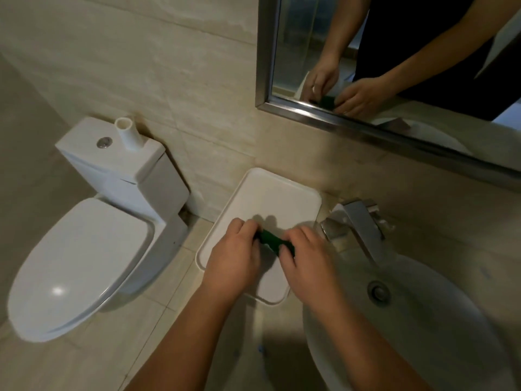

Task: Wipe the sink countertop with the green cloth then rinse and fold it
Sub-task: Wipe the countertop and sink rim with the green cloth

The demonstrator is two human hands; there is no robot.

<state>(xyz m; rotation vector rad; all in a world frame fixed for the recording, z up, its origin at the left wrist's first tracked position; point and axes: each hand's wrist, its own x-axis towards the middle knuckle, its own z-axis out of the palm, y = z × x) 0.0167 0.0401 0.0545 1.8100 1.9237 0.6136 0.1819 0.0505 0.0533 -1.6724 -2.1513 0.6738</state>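
The green cloth (272, 241) is bunched into a narrow strip over the white tray (262, 190) left of the sink. My left hand (232, 259) grips its left end with curled fingers. My right hand (307, 261) grips its right end. Most of the cloth is hidden inside my fingers. The white sink basin (423, 328) lies to the right, with its drain (379, 292) and the chrome faucet (358, 224) behind my right hand.
A white toilet (84, 261) with a closed lid stands to the left, and a white tube (127, 134) sits on its tank. A steel-framed mirror (394, 128) hangs above the sink and reflects my hands. Beige tiled wall lies behind.
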